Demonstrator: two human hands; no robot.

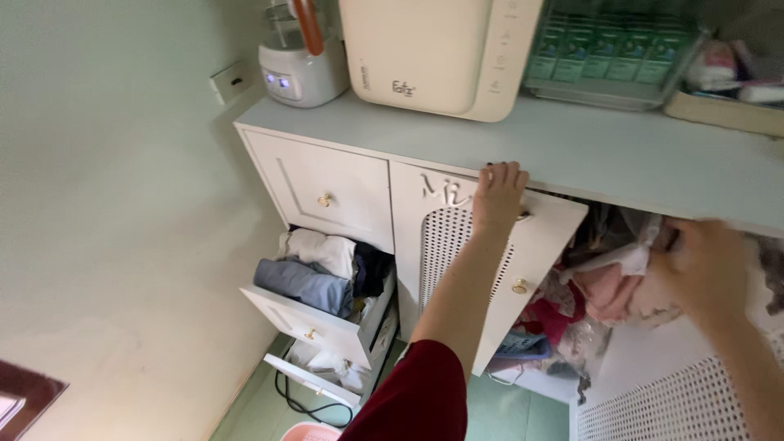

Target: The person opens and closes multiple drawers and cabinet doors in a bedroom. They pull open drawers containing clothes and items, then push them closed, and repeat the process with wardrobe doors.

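a: so where's the left hand (498, 192)?
b: curled over the top edge of the white perforated cabinet door (482, 253), gripping it.
a: and the right hand (706, 269)?
b: blurred; its grip seems closed on a clear plastic bag (621, 257) inside, right of the door.

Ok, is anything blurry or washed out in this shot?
Head view: the right hand is smeared by motion blur among the clear bags; the left hand on the cabinet door is sharp; light is soft and even, the frame is tilted, and the countertop shows no harsh glare.
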